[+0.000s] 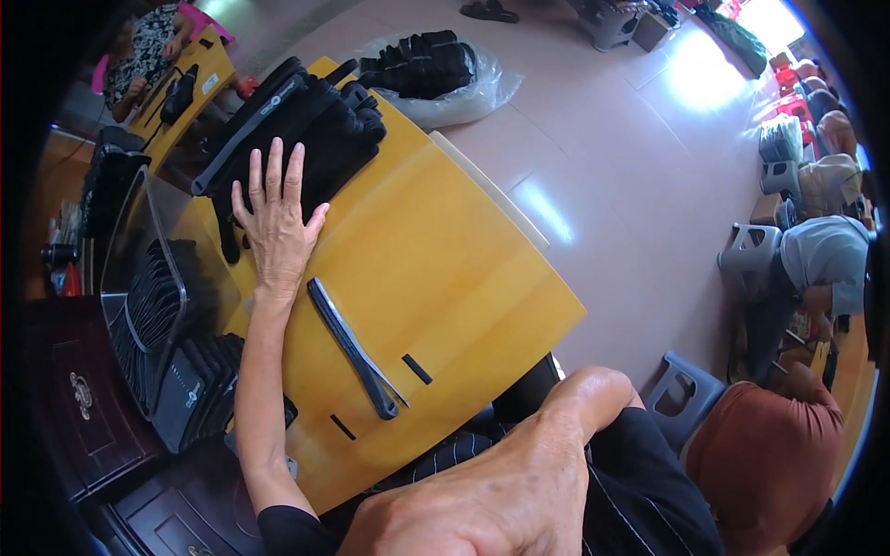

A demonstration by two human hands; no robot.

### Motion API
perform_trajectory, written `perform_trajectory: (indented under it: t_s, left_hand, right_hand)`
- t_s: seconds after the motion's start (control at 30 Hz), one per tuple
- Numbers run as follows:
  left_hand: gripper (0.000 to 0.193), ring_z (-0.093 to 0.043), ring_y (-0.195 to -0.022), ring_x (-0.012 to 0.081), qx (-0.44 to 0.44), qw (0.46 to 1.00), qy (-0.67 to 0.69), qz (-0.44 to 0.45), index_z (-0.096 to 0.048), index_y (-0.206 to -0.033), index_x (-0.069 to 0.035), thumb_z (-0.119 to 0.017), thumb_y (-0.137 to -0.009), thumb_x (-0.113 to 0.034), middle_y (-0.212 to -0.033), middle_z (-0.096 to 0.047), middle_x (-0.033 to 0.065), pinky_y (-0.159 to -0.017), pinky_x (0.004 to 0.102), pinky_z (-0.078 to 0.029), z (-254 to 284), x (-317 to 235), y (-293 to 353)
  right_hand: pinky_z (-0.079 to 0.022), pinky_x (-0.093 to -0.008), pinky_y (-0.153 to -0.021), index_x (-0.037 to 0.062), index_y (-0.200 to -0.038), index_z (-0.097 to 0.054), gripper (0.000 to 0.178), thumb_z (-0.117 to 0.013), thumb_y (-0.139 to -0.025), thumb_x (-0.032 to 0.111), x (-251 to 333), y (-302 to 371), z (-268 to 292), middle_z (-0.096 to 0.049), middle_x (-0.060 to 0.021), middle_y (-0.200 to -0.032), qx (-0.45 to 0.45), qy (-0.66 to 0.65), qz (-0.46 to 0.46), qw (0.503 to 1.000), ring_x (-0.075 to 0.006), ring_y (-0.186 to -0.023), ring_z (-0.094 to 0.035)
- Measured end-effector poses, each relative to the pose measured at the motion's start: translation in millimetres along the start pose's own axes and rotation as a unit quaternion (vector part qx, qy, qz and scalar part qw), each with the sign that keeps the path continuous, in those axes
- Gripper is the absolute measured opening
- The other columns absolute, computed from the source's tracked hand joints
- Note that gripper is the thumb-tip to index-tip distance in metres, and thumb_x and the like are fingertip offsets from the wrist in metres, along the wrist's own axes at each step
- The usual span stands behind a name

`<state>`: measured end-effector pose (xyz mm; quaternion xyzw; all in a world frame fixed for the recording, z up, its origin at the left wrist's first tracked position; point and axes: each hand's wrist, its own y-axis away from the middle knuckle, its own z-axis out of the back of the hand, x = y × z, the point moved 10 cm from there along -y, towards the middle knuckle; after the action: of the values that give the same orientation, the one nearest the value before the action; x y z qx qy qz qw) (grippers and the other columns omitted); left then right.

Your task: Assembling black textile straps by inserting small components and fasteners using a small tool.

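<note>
Close under the lens: right hand (pixel 464 500), very large in view, back uppermost, fingers out of sight. Grip state cannot be told.

Beyond it, yellow table (pixel 445 269). Two small black strips lie on the top, one (pixel 343 426) nearer the body, the other (pixel 417 369) farther right. Past them, a narrow strap (pixel 348 347), folded into a long loop, lying loose, no hand on it. Left forearm passes just beside it.

Left hand (pixel 276 218): open, palm down, fingers spread, thumb out to the right, lying on the black stack (pixel 338 144); nothing clasped. Stack sits at the table's far left end, a grey band (pixel 246 139) along its left side.

Risks (judged): a sideways push from the flat palm could slide upper pieces over the edge, since nothing visible ties the stack. If the forearm swings right, it could sweep the strap askew.

Left of the table, a clear bin (pixel 171 246) with dark pieces (pixel 148 301) inside. Farther off, a black bundle (pixel 422 69) on clear plastic on the floor; co-worker (pixel 148 56) at upper left, others seated along the right.
</note>
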<state>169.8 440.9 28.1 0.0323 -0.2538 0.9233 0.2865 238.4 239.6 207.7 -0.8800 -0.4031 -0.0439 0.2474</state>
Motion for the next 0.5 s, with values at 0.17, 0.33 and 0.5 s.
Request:
perform_trajectory:
  t_s: [0.17,0.33,0.5]
  left_hand:
    - [0.095,-0.022,-0.139,0.0274,-0.002,1.000,0.010,0.005,-0.026,-0.145,-0.023,-0.080,-0.068,-0.032,-0.151,-0.024,0.0040,-0.107,0.0549,-0.024,-2,1,-1]
    - [0.096,-0.022,-0.139,0.0297,-0.012,1.000,0.022,0.017,-0.028,-0.144,-0.022,-0.081,-0.066,-0.031,-0.150,-0.025,0.0070,-0.106,0.0560,-0.024,2,1,-1]
    - [0.093,-0.021,-0.138,0.0315,-0.022,0.997,0.068,0.041,-0.027,-0.145,-0.022,-0.079,-0.068,-0.033,-0.149,-0.026,0.0095,-0.107,0.0569,-0.021,12,-1,13]
  right_hand:
    - [-0.047,-0.0239,-0.069,-0.0032,-0.096,-0.062,0.012,-0.056,-0.088,0.003,-8,0,7,-0.061,-0.0082,-0.086,-0.050,0.004,-0.075,0.996,-0.0143,-0.080,-0.060]
    - [-0.045,-0.0247,-0.063,0.0016,-0.099,-0.064,0.014,-0.060,-0.087,0.005,-4,-6,24,-0.059,-0.0028,-0.087,-0.044,0.149,0.031,0.987,-0.0139,-0.075,-0.058]
    - [-0.040,-0.0296,-0.057,-0.0039,-0.095,-0.063,0.030,-0.067,-0.081,0.022,66,3,-2,-0.062,-0.0163,-0.091,-0.115,0.436,0.157,0.878,-0.0210,-0.065,-0.054]
